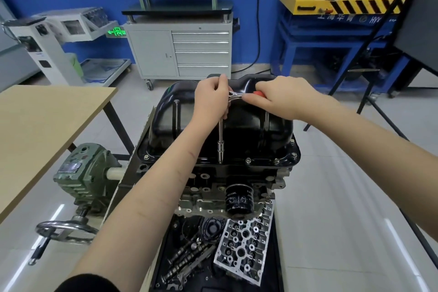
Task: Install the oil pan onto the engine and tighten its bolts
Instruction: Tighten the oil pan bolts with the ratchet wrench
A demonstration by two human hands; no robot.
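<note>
Since only the head view exists, everything comes from it. Oil pan sits upside-up on the engine, flange down on the block, bolts visible along the near flange edge. Pan looks like stamped steel with glossy black paint: stiff, moderately heavy, probably slick if oily. If it needs shifting, take it by the flange edges, not the domed body. Flange is thin, so my guess is uneven tightening could warp it and cause leaks.

Ratchet sits on top of a long extension bar running straight down to a bolt on the near flange, roughly mid-edge. Bar is steel, rigid, but long enough to wobble off the bolt head if not steadied.

Left hand is curled around the top of the bar and ratchet head, holding it upright. Right hand grips the red handle, fingers wrapped, wrist roughly level. Both forearms reach forward over the engine, left crossing above the oil filter side.
</note>
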